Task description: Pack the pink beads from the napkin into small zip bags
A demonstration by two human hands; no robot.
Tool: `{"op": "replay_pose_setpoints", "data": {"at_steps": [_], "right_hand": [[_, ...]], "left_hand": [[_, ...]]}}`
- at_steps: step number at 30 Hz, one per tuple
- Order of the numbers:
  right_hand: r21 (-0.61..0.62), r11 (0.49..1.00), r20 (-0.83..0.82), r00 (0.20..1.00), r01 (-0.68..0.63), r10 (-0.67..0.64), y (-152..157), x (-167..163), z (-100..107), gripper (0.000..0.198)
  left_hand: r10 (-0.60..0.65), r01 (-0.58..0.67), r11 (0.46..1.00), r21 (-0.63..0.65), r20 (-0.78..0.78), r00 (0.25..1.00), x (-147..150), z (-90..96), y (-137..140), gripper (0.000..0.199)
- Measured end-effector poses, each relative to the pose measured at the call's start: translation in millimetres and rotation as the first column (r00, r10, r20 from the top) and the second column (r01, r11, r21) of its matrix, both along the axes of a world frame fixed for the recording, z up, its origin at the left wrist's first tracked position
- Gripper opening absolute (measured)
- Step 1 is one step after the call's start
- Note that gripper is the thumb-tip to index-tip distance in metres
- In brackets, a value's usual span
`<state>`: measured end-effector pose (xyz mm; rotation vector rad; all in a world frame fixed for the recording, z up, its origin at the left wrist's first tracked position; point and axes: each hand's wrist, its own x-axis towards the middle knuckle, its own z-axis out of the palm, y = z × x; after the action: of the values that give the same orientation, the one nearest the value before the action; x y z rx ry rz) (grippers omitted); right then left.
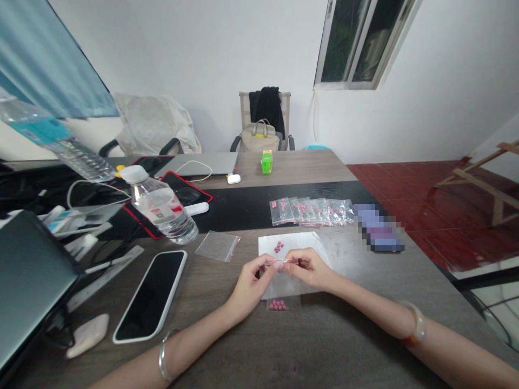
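Observation:
Both my hands pinch the top edge of a small clear zip bag point(287, 289), side by side. My left hand point(252, 282) grips it at the left, thumb against fingers. My right hand point(310, 268) grips it just to the right, fingertips almost touching the left ones. Several pink tablets point(278, 305) lie at the bottom of the bag, on the side near me. Under the hands is a white sheet of paper point(320, 244), with a few loose pink tablets point(279, 247) on its far part. Left of the paper lies a flat zip bag point(218, 246) with no tablets visible.
Beyond the paper, filled zip bags point(312, 212) overlap in a row, beside a pixelated phone-like object point(379, 228). At left are a white-edged phone point(151, 296), a water bottle point(162, 205), a laptop point(32, 286) and cables. A green box point(266, 162) stands farther back.

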<state>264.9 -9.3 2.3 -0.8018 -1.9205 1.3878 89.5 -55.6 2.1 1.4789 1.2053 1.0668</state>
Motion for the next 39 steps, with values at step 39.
{"op": "replay_pose_setpoints", "data": {"at_steps": [39], "right_hand": [[-0.016,0.997,0.006,0.997,-0.075,0.075,-3.0,-0.4,6.1,0.055]], "left_hand": [[0.027,-0.025,0.999,-0.038,0.056,0.998,1.1,5.7,-1.0,0.039]]}}
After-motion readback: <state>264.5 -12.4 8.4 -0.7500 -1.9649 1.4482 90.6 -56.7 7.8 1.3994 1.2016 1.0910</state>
